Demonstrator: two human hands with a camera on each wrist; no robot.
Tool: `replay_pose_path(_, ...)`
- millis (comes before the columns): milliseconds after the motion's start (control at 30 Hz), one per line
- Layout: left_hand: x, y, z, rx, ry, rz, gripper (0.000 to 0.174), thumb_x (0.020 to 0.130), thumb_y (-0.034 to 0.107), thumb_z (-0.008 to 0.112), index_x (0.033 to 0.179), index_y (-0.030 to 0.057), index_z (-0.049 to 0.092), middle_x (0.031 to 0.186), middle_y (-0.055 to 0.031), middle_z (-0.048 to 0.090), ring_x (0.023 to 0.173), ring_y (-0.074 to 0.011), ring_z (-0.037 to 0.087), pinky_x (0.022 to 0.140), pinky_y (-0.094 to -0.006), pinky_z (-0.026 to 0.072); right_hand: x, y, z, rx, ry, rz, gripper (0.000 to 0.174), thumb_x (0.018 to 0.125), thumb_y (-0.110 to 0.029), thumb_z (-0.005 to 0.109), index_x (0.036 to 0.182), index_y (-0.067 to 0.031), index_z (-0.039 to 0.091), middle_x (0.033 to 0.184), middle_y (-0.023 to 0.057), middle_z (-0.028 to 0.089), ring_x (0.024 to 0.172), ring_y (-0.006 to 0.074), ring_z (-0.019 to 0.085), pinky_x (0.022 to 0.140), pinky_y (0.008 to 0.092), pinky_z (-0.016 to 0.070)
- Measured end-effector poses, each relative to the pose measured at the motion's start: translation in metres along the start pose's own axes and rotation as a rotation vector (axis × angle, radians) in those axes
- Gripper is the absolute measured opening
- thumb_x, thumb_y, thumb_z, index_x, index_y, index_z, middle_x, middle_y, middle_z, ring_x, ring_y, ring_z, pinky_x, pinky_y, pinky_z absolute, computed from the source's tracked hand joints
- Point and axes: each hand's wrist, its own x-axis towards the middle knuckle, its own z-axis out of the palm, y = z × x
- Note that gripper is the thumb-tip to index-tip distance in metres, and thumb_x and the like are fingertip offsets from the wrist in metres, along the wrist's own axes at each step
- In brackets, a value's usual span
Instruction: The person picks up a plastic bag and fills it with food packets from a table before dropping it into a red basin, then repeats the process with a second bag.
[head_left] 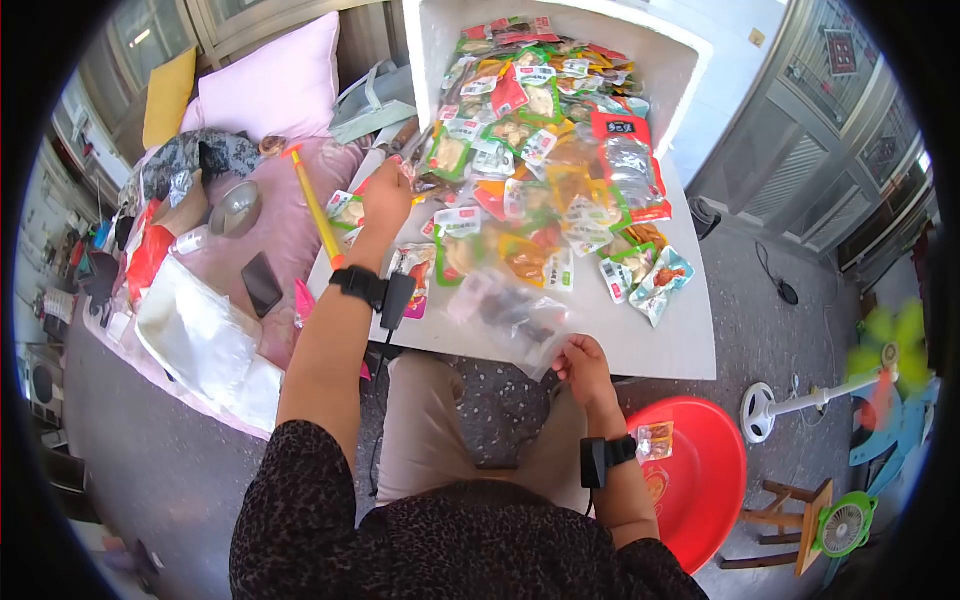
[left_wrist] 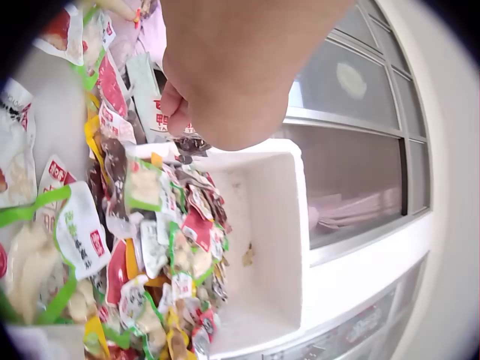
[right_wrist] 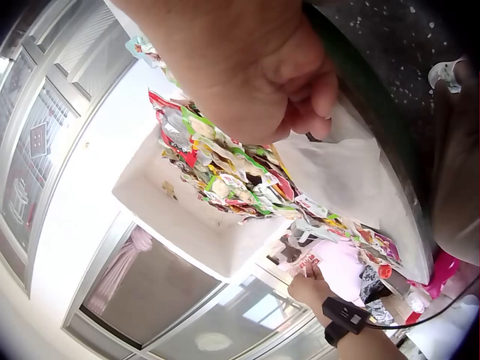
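Note:
My right hand (head_left: 587, 370) pinches the corner of a clear plastic bag (head_left: 512, 318) over the table's front edge. Dark contents show through the bag, blurred. In the right wrist view the same bag (right_wrist: 341, 176) spreads pale beyond the fingertips. My left hand (head_left: 387, 200) reaches to the left side of the packet heap, fingers curled. In the left wrist view its fingers (left_wrist: 174, 112) grip a whitish packet (left_wrist: 145, 94) with red lettering. Many sealed snack packets (head_left: 510, 135) spill from a white foam box (head_left: 690, 60) onto the table (head_left: 665, 345).
A red-edged pouch (head_left: 630, 165) lies on the heap's right. A red basin (head_left: 705, 480) with one packet (head_left: 655, 440) stands on the floor at right. On the pink-covered surface at left are a yellow stick (head_left: 318, 210), a bowl (head_left: 236, 208) and a phone (head_left: 262, 284).

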Motion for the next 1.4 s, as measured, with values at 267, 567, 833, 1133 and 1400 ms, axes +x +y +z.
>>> replay_pose_path(267,-0.125,0.079,-0.03,-0.499,-0.075,0.355,0.01,0.073,0.002,0.046,0.081,0.0008,0.05,0.086,-0.0172,0.053,0.08,-0.0322,0.051,0.07,-0.0361,0.0415,-0.023,-0.019,-0.009,0.359,-0.058,0.062,0.038,0.084,-0.037,0.038,0.098,-0.0016,0.041,0.089,0.014,0.051,0.077,0.0254,0.053,0.058,0.0332,0.045)
replay_pose_path(567,-0.209,0.117,-0.05,-0.559,-0.4,0.855,0.008,0.065,0.0,0.051,0.071,-0.0034,0.046,0.088,-0.0167,0.049,0.074,-0.0313,0.05,0.065,-0.036,0.0436,-0.049,-0.005,-0.051,0.853,-0.662,0.005,0.066,0.072,-0.057,0.041,0.117,-0.0087,0.037,0.108,0.0162,0.049,0.1,0.0373,0.045,0.071,0.0432,0.0429)
replay_pose_path(833,-0.229,0.121,-0.041,-0.624,-0.455,1.121,0.009,0.06,0.004,0.053,0.064,-0.0001,0.046,0.089,-0.0135,0.049,0.076,-0.0306,0.05,0.07,-0.0386,0.0421,-0.069,0.001,-0.077,0.553,-0.494,0.081,0.055,0.072,-0.03,0.059,0.116,-0.0069,0.036,0.103,0.0128,0.051,0.087,0.0259,0.055,0.059,0.0341,0.0511)
replay_pose_path(1133,-0.243,0.132,-0.034,-0.636,-0.528,1.178,0.009,0.058,0.007,0.053,0.064,0.0021,0.048,0.089,-0.0122,0.049,0.075,-0.0274,0.051,0.07,-0.0386,0.0425,-0.086,0.007,-0.114,0.434,-0.421,0.03,0.045,0.071,-0.019,0.061,0.107,-0.001,0.043,0.095,0.0136,0.053,0.078,0.0242,0.058,0.053,0.0337,0.0533)
replay_pose_path(1400,-0.225,0.14,0.006,-0.216,-0.556,0.432,0.042,0.062,0.023,0.063,0.097,0.0041,0.049,0.085,-0.0128,0.048,0.076,-0.0285,0.05,0.062,-0.0376,0.0426,-0.089,0.004,-0.105,0.522,0.061,-0.155,0.02,0.081,-0.016,0.045,0.1,-0.0088,0.047,0.087,0.0081,0.056,0.075,0.0202,0.057,0.052,0.0291,0.0508)
